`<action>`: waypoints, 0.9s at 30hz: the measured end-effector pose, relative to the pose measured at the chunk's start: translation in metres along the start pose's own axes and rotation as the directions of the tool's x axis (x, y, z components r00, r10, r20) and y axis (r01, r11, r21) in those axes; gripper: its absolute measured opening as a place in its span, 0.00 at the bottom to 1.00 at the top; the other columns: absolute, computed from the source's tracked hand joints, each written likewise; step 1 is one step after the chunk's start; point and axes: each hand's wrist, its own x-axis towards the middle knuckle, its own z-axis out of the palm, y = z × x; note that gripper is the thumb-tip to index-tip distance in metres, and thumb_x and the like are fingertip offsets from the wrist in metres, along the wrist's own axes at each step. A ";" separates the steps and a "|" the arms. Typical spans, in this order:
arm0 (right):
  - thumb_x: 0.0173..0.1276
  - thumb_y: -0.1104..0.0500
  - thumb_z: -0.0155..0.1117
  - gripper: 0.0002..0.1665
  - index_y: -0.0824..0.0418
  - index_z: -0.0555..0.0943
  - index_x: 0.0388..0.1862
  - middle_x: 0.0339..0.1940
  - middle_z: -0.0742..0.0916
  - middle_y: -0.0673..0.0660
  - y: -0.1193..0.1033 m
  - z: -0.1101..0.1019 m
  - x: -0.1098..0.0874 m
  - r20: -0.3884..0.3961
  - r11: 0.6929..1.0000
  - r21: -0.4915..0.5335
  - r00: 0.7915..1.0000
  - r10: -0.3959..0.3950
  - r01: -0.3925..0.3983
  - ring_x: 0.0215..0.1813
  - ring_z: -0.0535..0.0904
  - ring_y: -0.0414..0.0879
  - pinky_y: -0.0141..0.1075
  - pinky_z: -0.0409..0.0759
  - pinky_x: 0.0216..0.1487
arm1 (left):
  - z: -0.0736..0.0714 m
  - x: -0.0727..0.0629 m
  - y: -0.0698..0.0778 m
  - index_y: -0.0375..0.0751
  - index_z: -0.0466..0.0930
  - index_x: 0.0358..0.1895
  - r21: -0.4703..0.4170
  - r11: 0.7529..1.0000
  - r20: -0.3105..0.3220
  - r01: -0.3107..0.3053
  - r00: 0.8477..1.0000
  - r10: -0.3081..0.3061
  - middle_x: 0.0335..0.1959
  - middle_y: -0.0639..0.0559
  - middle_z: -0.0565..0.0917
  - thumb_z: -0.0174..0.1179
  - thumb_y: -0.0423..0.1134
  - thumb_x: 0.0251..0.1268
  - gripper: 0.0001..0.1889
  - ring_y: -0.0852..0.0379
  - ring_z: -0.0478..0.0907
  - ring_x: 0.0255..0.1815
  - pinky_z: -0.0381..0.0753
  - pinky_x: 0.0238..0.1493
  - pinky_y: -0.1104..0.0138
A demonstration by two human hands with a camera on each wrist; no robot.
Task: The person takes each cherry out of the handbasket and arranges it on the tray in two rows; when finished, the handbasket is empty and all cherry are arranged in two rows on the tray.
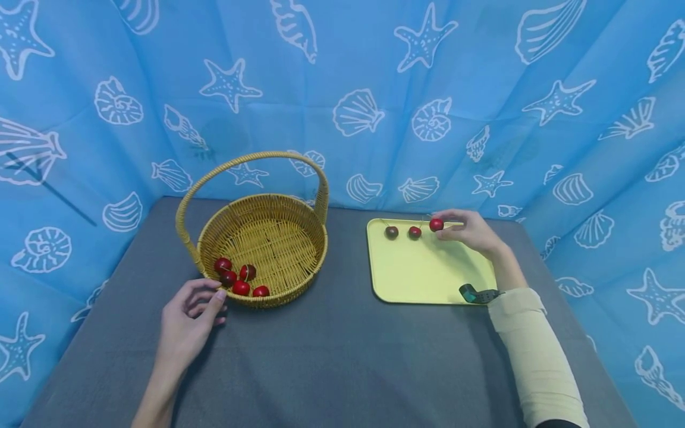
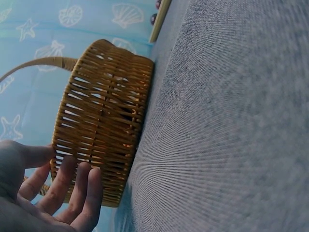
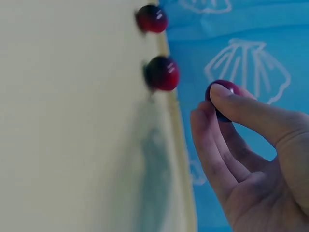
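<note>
A cherry (image 1: 436, 224) is pinched between the thumb and fingers of my right hand (image 1: 467, 232). In the right wrist view this dark red cherry (image 3: 223, 99) shows clear of the yellow tray (image 1: 428, 279). Two more cherries, one dark (image 1: 392, 232) and one redder (image 1: 414, 233), lie along the tray's far edge. My left hand (image 1: 191, 312) grips the near left rim of a round wicker basket (image 1: 289, 291), its thumb and fingers at the rim in the left wrist view (image 2: 63, 179). Several cherries (image 1: 241, 288) sit inside the basket near that hand.
The basket's tall arched handle (image 1: 255, 156) rises above it. A grey cloth (image 1: 332, 368) covers the table. Behind it hangs a blue curtain (image 1: 321, 77) with white shell and starfish prints. A dark strap with a green part (image 1: 476, 294) sits at the right wrist.
</note>
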 end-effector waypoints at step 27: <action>0.77 0.62 0.72 0.33 0.67 0.75 0.77 0.74 0.78 0.75 0.039 0.002 0.002 -0.011 0.994 -0.085 0.998 0.064 -0.065 0.50 0.90 0.38 0.33 0.93 0.47 | 0.000 -0.001 0.000 0.39 0.78 0.62 0.012 1.000 0.008 -0.012 1.000 0.012 0.46 0.39 0.91 0.64 0.41 0.82 0.15 0.60 0.91 0.38 0.95 0.38 0.69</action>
